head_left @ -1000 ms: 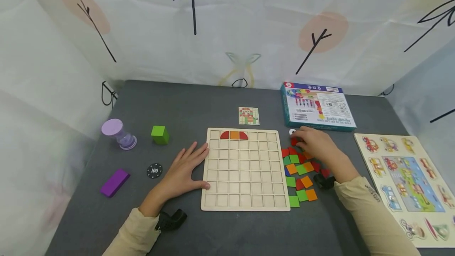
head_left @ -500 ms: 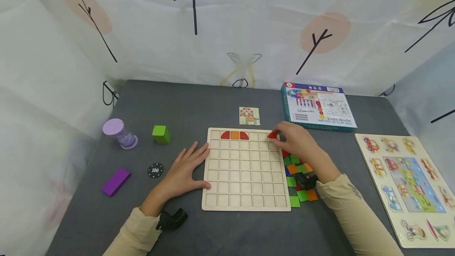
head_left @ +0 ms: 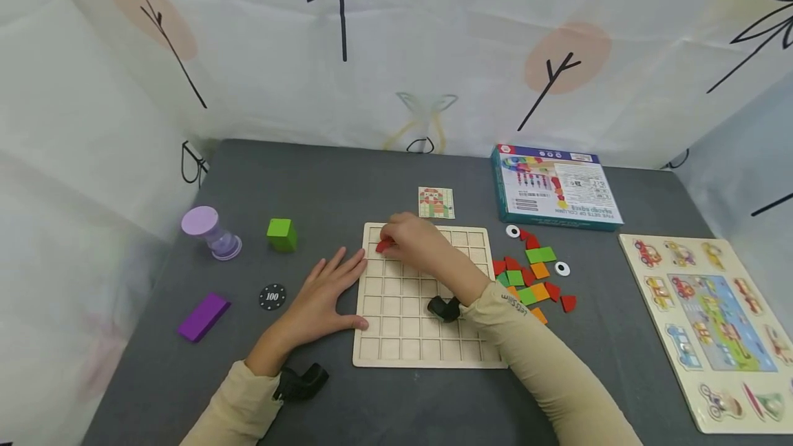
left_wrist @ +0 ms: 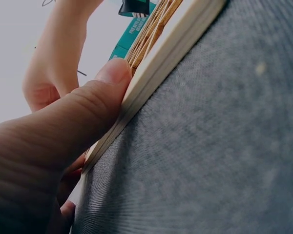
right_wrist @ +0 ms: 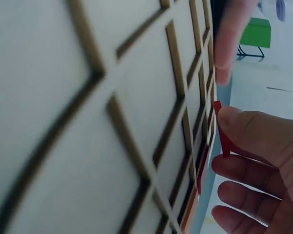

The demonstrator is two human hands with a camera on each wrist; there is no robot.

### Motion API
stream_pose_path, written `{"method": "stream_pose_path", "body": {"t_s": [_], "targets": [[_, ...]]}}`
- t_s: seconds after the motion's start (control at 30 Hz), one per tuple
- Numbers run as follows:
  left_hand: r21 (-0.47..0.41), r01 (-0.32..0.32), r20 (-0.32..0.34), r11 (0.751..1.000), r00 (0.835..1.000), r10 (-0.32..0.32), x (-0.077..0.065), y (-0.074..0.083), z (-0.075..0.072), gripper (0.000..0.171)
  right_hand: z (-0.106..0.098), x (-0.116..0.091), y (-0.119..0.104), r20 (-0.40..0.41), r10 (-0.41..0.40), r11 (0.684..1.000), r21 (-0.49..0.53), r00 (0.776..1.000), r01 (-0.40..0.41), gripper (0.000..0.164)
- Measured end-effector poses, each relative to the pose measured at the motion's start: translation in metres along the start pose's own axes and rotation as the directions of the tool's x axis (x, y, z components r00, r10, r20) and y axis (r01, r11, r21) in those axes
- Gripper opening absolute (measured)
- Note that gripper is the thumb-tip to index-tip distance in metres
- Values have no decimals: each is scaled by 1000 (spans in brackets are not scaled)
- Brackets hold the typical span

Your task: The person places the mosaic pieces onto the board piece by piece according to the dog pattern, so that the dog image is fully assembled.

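Observation:
My right hand (head_left: 420,245) pinches a small red tile (head_left: 383,246) between thumb and fingertip over the upper left of the wooden grid board (head_left: 396,327). Seen from the right wrist, the red tile (right_wrist: 223,134) stands on edge, just off the board's surface. Beyond it, a red piece (right_wrist: 201,163) and an orange piece (right_wrist: 189,214) sit in the grid; the hand covers them in the head view. With fingers spread and straight, my left hand (head_left: 323,299) touches the board's left edge. Its thumb (left_wrist: 95,97) presses that edge in the left wrist view.
Loose red, green and orange tiles (head_left: 526,277) lie right of the board. A pattern card (head_left: 436,203) and a box (head_left: 557,188) are behind it. A picture puzzle (head_left: 688,308) stands far right. Left are a green cube (head_left: 281,235), black chip (head_left: 272,296), purple block (head_left: 204,317) and lilac hourglass-shaped object (head_left: 213,231).
From the loose tiles, my right hand has carried the red tile leftward across the board to its upper left corner. The left hand stays at the board's edge.

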State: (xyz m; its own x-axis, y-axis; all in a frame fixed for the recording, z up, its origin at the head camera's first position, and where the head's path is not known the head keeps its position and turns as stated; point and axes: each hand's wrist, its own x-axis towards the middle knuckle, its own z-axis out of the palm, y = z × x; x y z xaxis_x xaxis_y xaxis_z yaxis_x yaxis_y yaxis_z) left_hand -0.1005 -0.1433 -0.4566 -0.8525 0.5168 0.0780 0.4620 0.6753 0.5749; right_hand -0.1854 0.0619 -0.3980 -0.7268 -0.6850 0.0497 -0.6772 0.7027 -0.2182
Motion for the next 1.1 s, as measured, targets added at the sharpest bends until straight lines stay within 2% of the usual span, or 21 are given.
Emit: {"method": "stream_pose_path", "body": {"t_s": [0.37, 0.53, 0.67, 0.77, 0.9, 1.0, 1.1], "targets": [[-1, -11, -7, 1000, 1000, 11, 0, 1, -1, 98, 5, 8, -10, 20, -20, 998, -66, 1000, 21, 11], [-4, -6, -11, 1000, 1000, 6, 0, 0, 0, 98, 7, 7, -11, 38, -25, 997, -75, 999, 27, 17], [-5, 3, -9, 1000, 1000, -3, 0, 0, 2, 100, 4, 0, -8, 4, -25, 999, -43, 1000, 25, 24], [-9, 10, -10, 1000, 1000, -10, 0, -1, 3, 100, -6, -16, 3, -53, 0, 1000, 11, 999, 0, 28], [-13, 10, -14, 1000, 1000, -10, 0, 0, 3, 101, -21, -55, 34, -119, 80, 996, 40, 990, -76, 28], [-12, 8, -15, 1000, 1000, -8, 1, 0, 3, 101, -31, -90, 62, -121, 186, 983, 25, 975, -184, 28], [-9, 8, -13, 1000, 1000, -8, 1, 0, 2, 101, -36, -125, 89, -87, 307, 951, 0, 948, -308, 26]]}}
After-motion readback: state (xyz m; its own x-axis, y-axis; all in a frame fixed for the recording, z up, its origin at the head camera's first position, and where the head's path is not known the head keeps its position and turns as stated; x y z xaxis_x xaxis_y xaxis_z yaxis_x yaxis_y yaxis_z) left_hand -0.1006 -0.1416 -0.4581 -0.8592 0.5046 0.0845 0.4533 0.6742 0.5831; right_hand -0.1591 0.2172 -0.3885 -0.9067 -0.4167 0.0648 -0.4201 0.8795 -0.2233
